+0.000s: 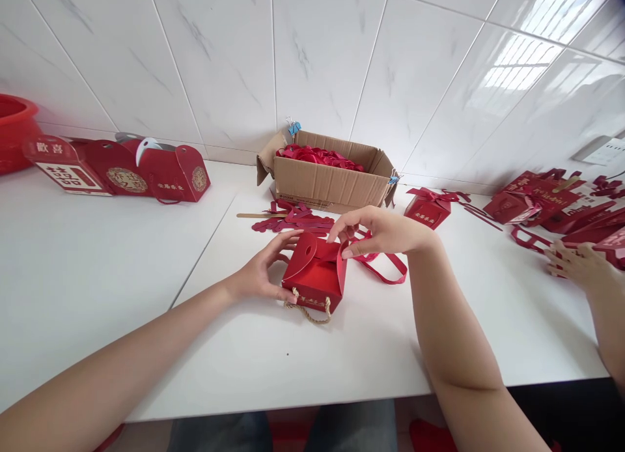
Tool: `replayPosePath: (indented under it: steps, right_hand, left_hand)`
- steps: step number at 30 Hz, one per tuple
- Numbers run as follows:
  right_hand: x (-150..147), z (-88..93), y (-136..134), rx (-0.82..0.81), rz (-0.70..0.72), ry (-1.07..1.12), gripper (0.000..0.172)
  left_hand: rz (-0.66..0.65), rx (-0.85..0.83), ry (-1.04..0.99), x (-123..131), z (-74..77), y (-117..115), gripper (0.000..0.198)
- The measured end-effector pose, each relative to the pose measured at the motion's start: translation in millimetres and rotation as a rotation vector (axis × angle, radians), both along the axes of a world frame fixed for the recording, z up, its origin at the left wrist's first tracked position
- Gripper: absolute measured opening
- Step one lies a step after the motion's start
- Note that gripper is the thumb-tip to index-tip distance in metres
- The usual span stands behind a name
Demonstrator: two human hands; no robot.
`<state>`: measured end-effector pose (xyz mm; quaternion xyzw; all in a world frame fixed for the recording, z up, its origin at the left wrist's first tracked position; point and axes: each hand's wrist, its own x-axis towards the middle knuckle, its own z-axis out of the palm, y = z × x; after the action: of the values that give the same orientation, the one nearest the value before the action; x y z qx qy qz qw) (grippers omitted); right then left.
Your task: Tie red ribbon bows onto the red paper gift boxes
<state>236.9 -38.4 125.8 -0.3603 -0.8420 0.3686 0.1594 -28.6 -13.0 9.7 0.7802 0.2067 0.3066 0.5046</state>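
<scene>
On the white table (234,367), in front of the carton (332,185), stands the small red box (319,281), between the person's hands. The left hand (261,269) is spread around the box's left side, thumb on the near wall and fingers farther back, and has hold of it. The right hand (378,230) is half curled over the right flap (342,268), thumb at its top edge; the fingertips hide part of that edge, so I cannot tell whether it is truly pinched.

To work the flap well, I would keep the left hold steady but light, since card like this probably dents, and ease the flap along its crease. Keeping the loose ribbon (398,281) out of the fold seems wise.

The box is bright red and sits upright, a smooth panel showing between its two curved flaps. A twisted beige cord (315,320) loops down from the near wall, where gold lettering (312,299) shows, too small to read. The left flap (299,263) has an oval hole.
</scene>
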Motion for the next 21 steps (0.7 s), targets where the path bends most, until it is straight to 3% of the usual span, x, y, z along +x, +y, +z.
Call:
replayPosePath:
  steps: [6, 12, 21]
  right_hand:
    - [3.4, -4.7, 6.2, -0.140, 0.182, 0.049, 0.026]
    - [2.6, -6.9, 8.5, -0.211, 0.203, 0.016, 0.028]
    - [1.7, -3.2, 7.4, -0.138, 0.192, 0.089, 0.020]
  left_hand:
    - [-0.022, 0.013, 0.008, 1.6, 2.7, -4.5, 0.102]
    - [-0.039, 0.016, 0.017, 0.7, 2.3, -4.5, 0.102]
    - [-0.124, 0.018, 0.014, -0.9, 10.7, -2.7, 0.112]
